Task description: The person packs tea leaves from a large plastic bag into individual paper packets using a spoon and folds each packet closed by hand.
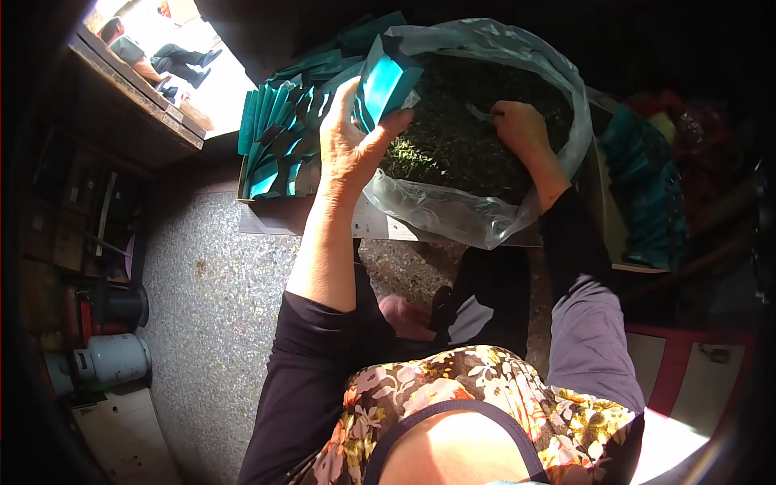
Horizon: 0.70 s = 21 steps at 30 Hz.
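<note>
My left hand (349, 158) is closed around a teal paper packet (380, 81), which stands tilted above the near left rim of a clear plastic bag (477, 218). Loose dried leaves (420, 153), like tea, fill that bag. Over the leaves, toward the right side, the fingers of my right hand (521, 129) are pinched together. A thin pale piece (478, 113) sticks out from them to the left; shadow hides what it is.
Rows of teal packets (279, 121) stand in a box at left. More teal packets (643, 186) sit in a carton at right. A gas cylinder (113, 360) stands on the speckled floor (210, 307) side. Outside the doorway sits another person (133, 52).
</note>
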Available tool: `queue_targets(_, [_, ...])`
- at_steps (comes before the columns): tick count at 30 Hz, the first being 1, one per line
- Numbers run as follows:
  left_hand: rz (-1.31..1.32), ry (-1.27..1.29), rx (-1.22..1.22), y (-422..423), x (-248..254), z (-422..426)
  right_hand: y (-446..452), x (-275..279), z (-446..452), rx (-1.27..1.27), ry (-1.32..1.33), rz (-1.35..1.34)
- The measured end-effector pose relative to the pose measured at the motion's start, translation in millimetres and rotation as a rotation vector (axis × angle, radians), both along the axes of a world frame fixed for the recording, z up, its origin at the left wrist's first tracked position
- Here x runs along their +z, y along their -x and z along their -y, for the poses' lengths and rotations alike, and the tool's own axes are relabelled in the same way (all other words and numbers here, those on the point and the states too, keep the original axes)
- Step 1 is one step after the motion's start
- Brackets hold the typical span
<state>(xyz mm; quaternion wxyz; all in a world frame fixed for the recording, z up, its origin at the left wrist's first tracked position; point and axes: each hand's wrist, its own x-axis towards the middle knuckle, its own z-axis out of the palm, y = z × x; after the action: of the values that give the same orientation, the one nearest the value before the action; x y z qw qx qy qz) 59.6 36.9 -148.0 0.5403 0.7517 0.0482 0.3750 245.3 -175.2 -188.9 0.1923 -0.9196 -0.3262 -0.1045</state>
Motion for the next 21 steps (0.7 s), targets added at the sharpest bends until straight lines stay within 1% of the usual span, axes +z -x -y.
queue_targets(1, [-0.007,0.006,0.024,1,2,2,3,1,-1,-0.023,0.003,-0.009])
queue_targets(2, [0.007,0.093,-0.005,0,-1,1,5,3,-1,-0.052,0.006,-0.015])
queue_targets(3, [-0.024,-0.002,0.082,-3,-7,-4,6,2,0,-0.055,0.052,0.019])
queue_targets(4, [-0.012,0.109,0.02,1,1,2,5,0,2,-0.034,0.058,0.024])
queue_targets(5, [-0.06,0.107,0.04,5,8,6,4,-1,4,-0.016,0.065,0.029])
queue_targets(6, [-0.033,0.097,0.027,3,6,6,5,0,4,-0.035,0.063,-0.029])
queue_targets(8, [-0.004,0.059,0.004,-1,1,5,7,-5,5,-0.011,-0.018,0.038])
queue_targets(9, [-0.025,-0.017,0.029,-2,1,5,10,-2,6,0.003,-0.084,0.05])
queue_targets(10, [-0.022,-0.027,0.026,-3,-1,7,10,-2,7,-0.005,-0.085,0.051])
queue_targets(12, [-0.03,-0.009,0.013,-6,-7,8,9,-3,5,0.001,-0.178,0.014])
queue_targets(14, [-0.02,-0.275,0.121,-12,-13,6,8,-2,5,0.002,-0.201,0.003])
queue_targets(15, [-0.053,-0.354,0.17,-10,-7,11,9,-1,6,0.009,-0.256,0.004])
queue_targets(16, [-0.054,-0.355,0.169,-12,-7,13,10,0,7,0.014,-0.311,0.005])
queue_targets(18, [-0.035,-0.281,0.108,-14,-6,16,12,2,8,0.01,-0.315,0.039])
queue_targets(21, [-0.048,-0.288,0.127,-15,-5,20,13,3,13,0.017,-0.132,-0.004])
